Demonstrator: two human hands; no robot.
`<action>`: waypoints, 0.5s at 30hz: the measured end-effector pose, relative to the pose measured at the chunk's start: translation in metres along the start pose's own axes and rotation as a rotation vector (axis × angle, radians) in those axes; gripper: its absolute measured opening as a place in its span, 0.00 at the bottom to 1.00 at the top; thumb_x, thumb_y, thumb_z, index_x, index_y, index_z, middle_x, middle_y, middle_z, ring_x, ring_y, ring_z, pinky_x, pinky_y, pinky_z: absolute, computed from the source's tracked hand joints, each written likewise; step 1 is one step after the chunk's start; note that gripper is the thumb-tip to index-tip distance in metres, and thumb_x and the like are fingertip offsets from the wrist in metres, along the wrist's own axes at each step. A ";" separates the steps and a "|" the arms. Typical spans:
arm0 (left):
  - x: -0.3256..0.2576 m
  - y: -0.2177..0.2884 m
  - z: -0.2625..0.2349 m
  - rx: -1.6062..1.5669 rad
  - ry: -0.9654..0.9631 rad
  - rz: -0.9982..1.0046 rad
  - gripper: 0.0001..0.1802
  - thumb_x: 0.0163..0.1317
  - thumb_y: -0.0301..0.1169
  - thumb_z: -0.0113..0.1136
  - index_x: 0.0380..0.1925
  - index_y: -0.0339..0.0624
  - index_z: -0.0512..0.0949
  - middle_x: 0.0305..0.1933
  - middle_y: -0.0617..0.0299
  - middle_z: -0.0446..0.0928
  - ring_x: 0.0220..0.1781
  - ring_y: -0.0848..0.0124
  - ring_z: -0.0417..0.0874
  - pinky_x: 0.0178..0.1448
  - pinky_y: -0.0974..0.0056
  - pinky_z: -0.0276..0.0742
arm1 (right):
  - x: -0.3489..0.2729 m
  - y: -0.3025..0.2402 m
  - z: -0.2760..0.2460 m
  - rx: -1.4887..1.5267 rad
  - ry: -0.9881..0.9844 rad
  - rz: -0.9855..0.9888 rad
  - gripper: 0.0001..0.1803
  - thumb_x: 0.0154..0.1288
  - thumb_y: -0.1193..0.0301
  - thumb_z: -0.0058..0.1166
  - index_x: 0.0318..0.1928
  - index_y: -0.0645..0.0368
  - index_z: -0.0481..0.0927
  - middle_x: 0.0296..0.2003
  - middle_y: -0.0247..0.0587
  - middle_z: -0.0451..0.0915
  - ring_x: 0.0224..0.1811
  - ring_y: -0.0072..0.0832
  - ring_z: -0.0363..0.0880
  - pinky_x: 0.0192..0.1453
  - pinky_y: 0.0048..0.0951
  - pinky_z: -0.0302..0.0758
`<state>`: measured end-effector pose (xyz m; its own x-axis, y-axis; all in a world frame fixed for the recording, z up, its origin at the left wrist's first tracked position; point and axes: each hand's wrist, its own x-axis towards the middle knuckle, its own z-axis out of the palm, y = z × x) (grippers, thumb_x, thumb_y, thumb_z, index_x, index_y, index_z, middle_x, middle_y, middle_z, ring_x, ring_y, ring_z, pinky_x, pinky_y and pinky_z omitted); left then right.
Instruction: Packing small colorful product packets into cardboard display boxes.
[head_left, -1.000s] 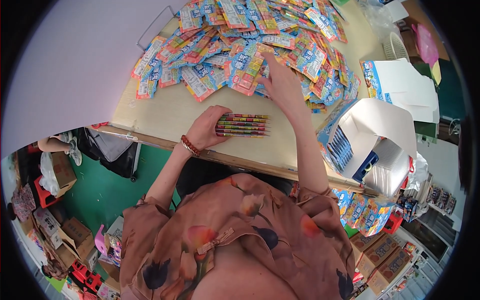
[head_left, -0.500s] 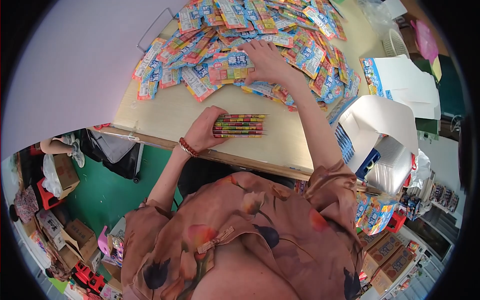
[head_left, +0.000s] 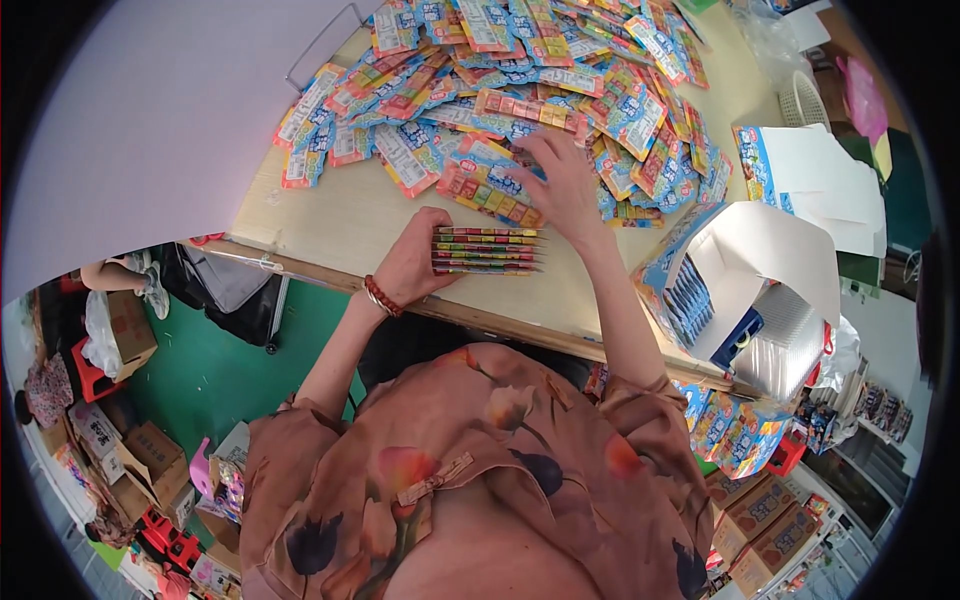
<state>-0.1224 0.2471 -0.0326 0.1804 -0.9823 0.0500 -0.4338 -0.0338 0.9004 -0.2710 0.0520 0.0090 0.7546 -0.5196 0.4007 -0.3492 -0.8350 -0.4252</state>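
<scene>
At the centre of the frame we find a stack of flat packets [head_left: 487, 250], edges upward at the table [head_left: 320, 215], long axis running left to right. The left hand [head_left: 408, 262] has it clasped at the left end, thumb and fingers parted only by the stack's thickness; the right end points free. Above and to the right, the right hand [head_left: 565, 190] shows half-curled, parted fingers beside a single packet [head_left: 480, 187] (fingertip contact we cannot confirm). That packet's long axis slopes toward the lower right, at the lower edge of the pile [head_left: 420, 85]. We judge the packets light, fairly stiff and slightly slippery, best taken by opposite edges.
</scene>
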 end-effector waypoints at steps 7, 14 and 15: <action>-0.002 -0.002 0.001 0.112 0.044 0.171 0.41 0.39 0.26 0.76 0.53 0.39 0.61 0.58 0.46 0.62 0.60 0.49 0.68 0.59 0.57 0.71 | -0.013 -0.012 -0.008 -0.184 -0.225 0.046 0.32 0.46 0.65 0.69 0.53 0.52 0.73 0.46 0.36 0.71 0.51 0.34 0.69 0.52 0.39 0.63; 0.003 0.007 -0.003 0.225 0.022 0.129 0.72 0.34 0.31 0.80 0.73 0.43 0.34 0.76 0.40 0.36 0.76 0.44 0.44 0.74 0.50 0.57 | -0.040 -0.007 -0.004 -0.015 -0.226 -0.014 0.27 0.50 0.71 0.65 0.53 0.50 0.74 0.44 0.37 0.72 0.50 0.34 0.70 0.51 0.39 0.63; 0.004 0.005 -0.004 0.224 0.022 0.127 0.72 0.34 0.31 0.80 0.73 0.43 0.34 0.76 0.40 0.36 0.76 0.44 0.44 0.74 0.50 0.57 | -0.042 -0.009 -0.004 0.028 -0.223 0.016 0.26 0.51 0.72 0.64 0.53 0.51 0.74 0.43 0.38 0.72 0.49 0.35 0.70 0.50 0.39 0.64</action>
<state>-0.1205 0.2440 -0.0259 0.1297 -0.9772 0.1681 -0.6388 0.0473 0.7679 -0.3018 0.0802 -0.0004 0.8543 -0.4772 0.2061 -0.3489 -0.8203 -0.4532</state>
